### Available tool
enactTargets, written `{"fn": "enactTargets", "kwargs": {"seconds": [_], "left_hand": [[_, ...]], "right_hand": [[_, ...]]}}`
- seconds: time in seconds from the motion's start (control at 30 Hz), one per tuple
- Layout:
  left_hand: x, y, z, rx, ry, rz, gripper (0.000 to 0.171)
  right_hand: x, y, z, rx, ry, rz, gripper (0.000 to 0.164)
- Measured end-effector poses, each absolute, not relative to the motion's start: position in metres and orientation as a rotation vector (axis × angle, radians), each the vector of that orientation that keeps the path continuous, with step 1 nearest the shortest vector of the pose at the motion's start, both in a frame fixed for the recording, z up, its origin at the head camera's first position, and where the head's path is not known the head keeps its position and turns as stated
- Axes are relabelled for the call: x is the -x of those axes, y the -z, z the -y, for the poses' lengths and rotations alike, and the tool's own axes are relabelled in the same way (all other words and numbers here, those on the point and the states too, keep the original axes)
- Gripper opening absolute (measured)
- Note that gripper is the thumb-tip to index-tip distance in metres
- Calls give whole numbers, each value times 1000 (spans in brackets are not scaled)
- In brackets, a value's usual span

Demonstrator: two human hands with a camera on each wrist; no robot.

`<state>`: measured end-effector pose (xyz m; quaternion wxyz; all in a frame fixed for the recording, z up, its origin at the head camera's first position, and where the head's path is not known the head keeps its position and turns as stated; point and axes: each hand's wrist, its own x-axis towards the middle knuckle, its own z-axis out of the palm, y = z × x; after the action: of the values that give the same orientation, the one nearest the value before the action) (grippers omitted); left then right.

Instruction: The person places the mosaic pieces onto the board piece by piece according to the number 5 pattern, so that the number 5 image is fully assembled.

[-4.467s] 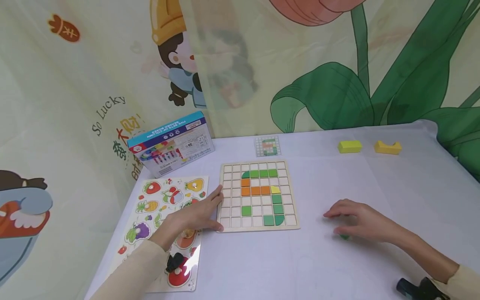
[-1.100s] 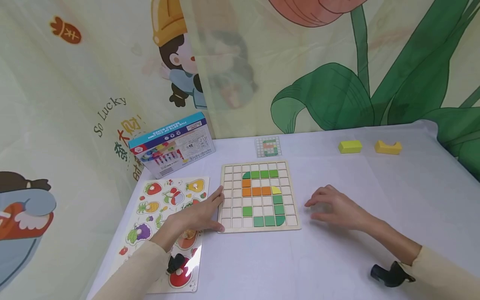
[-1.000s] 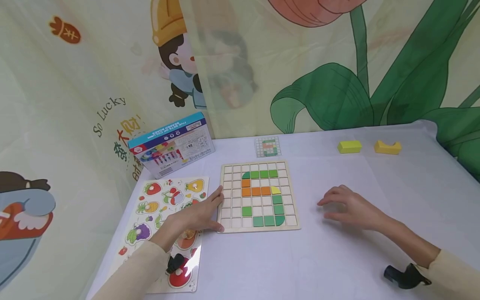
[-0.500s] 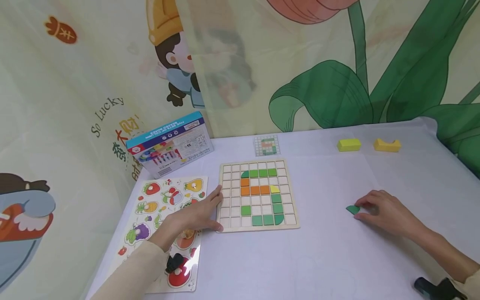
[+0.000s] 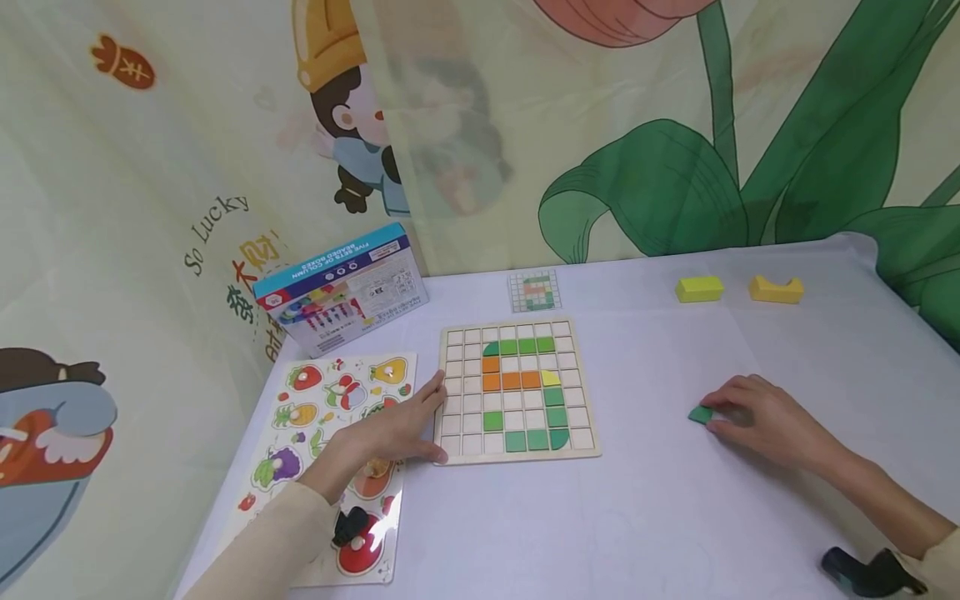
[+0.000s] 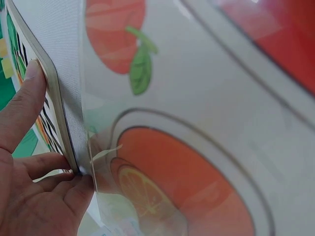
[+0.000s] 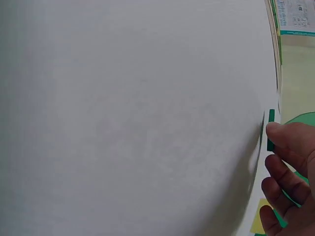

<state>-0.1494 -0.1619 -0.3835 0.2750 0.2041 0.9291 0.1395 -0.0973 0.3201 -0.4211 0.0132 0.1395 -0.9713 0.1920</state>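
Note:
My right hand [image 5: 765,417] is over the cloth to the right of the board and pinches a small green tile [image 5: 701,414] between thumb and fingertips. In the right wrist view the tile [image 7: 271,130] shows edge-on as a thin dark green strip. My left hand [image 5: 393,429] rests against the left edge of the wooden grid board [image 5: 592,417], thumb low and fingers higher, spread apart along the rim. Several green and orange tiles and one yellow tile lie in the board's squares, among them a lone green tile [image 5: 492,421] at lower left.
Behind the board lies a small pattern card [image 5: 535,291] with a similar coloured grid. A fruit puzzle board [image 5: 262,500] lies under my left forearm, with a printed box [image 5: 345,292] behind it. A yellow-green block [image 5: 699,289] and a notched yellow block [image 5: 777,290] stand at the back right.
A green tile has been added to the board's bottom row since the earliest frame. My right hand has moved right, away from the board, and now holds another green tile. The left hand stays put.

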Motion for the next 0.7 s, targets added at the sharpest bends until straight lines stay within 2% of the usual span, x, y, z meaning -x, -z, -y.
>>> {"fn": "enactTargets", "kwargs": {"seconds": [0.23, 0.43, 0.7], "left_hand": [[150, 384, 162, -560, -369, -2502, 96], [149, 385, 164, -551, -379, -2497, 96], [149, 384, 162, -543, -391, -2492, 96]], "right_hand": [[109, 416, -299, -701, -659, 2837, 33], [126, 404, -241, -829, -763, 2942, 31], [146, 401, -159, -1207, -809, 2878, 24]]}}
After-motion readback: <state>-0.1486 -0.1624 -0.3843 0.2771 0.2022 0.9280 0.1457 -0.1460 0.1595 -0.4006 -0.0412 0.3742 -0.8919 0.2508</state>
